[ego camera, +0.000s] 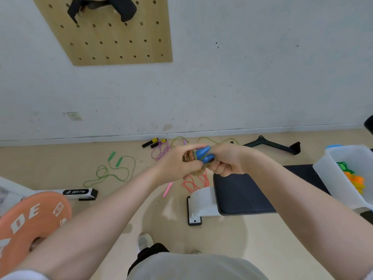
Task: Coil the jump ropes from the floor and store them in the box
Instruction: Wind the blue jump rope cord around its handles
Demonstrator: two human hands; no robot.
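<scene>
Both hands meet in the middle of the view around a blue-handled jump rope (pixel 203 153) with a brownish multicoloured cord. My left hand (pixel 177 162) grips the bunched cord coil, and my right hand (pixel 226 160) grips the blue handles. A white plastic box (pixel 331 176) stands on the bench at the right, holding a green rope and an orange rope (pixel 355 179). On the floor lie a green rope (pixel 113 168), a purple rope (pixel 161 151) with black-and-yellow handles, a yellow-green rope (pixel 214 140) by the wall, and a red rope (pixel 196 182) with a pink handle.
A black padded bench (pixel 242 193) with a white frame stands at the right. An orange weight plate (pixel 30 221) is at the lower left beside a white bar marked BRTW (pixel 78 192). A dark handle bar (pixel 272 145) lies near the wall. My shoe (pixel 145 241) is below.
</scene>
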